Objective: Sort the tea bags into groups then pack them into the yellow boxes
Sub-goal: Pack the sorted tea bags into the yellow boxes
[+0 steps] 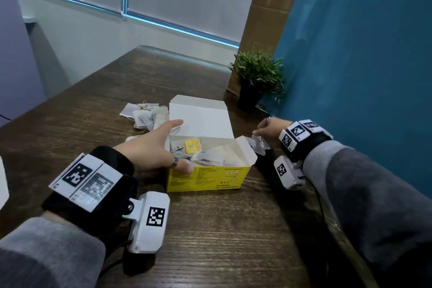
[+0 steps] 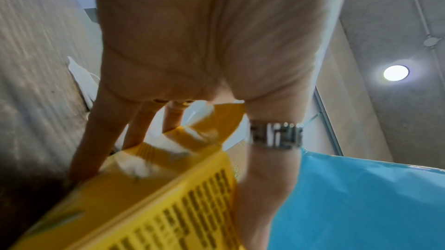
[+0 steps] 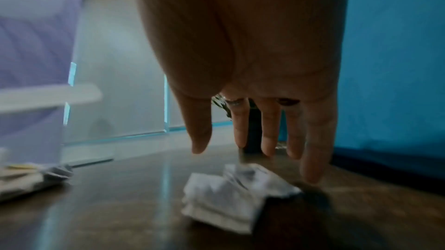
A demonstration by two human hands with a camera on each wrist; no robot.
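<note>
An open yellow box (image 1: 205, 177) stands mid-table with its white lid raised, and several tea bags (image 1: 205, 153) and a yellow tag (image 1: 192, 146) lie inside. My left hand (image 1: 163, 147) grips the box's left end, thumb on the front wall and fingers along the far side. The left wrist view shows the box (image 2: 154, 206) between my ringed thumb (image 2: 274, 134) and fingers. My right hand (image 1: 265, 128) hovers just right of the box over a small pile of white tea bags (image 1: 258, 145). Its fingers (image 3: 267, 132) hang straight above the pile (image 3: 231, 193), holding nothing.
A loose heap of tea bags (image 1: 145, 116) lies behind the box to its left. A potted plant (image 1: 256, 79) stands at the back right against a blue wall (image 1: 362, 77). A cardboard sheet (image 1: 268, 7) leans behind it. Bare dark wood lies in front of the box.
</note>
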